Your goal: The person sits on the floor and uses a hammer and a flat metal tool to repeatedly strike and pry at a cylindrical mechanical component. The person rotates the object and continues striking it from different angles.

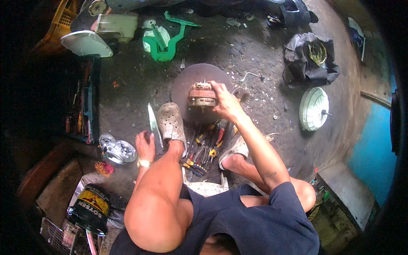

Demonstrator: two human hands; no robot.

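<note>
My right hand [226,102] grips the electric motor [201,95], which has copper-coloured windings and a metal housing, over a dark round plate [185,83]. My left hand [145,145] is low at the left with loosely bent fingers, beside a long pointed silver metal blade [153,123]; whether it touches the blade is unclear. Between my feet, in worn pale clogs [170,119], lie several pliers and screwdrivers [199,157] with yellow, red and black handles, above a dirty white frame [206,187].
Green plastic parts [163,51], pale housings [117,27] and a black bag with wires [308,63] lie farther out on the littered floor [259,102]. A pale fan housing [313,109] is right, silver parts [119,151] left. A toolbox [89,102] and bucket [87,212] flank me.
</note>
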